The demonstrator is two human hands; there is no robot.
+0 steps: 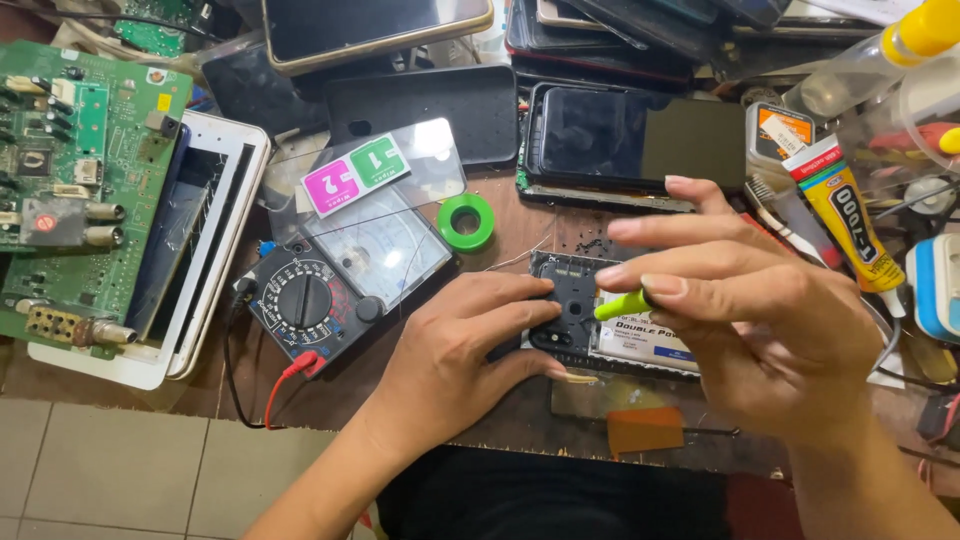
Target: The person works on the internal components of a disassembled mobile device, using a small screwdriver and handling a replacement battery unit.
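At the near edge of the cluttered workbench, the person's two hands met over an opened phone [590, 320] lying back-up with its cover off — its long axis ran left to right across the view, camera end toward the left hand, battery end passing under the right. The left hand [460, 350] lay flat on that camera end, fingers spread and pressing down, thumb hooked along the near edge, so it steadied the phone rather than gripped it. The right hand [760, 330] hovered just above the middle of the phone, its fingers pinched shut on a small yellow-green tool [622, 304] whose tip pointed left toward the dark board beside the battery [640, 345]; of the two, it was the hand over the working spot, and the tip sat just beside the left fingertips. Just left of the hands stood an analog multimeter [320, 300] with a red lead trailing off the bench, a clear screen protector [380, 180] with pink and green tabs lying partly over its dial face. A little farther back sat a green roll of tape [466, 221], and to the right a yellow tube of glue [845, 215]. Beyond these lay another dark phone [630, 140] — and more stacked behind it — while a green circuit board [70, 170] and a white tablet frame [200, 250] filled the far left.
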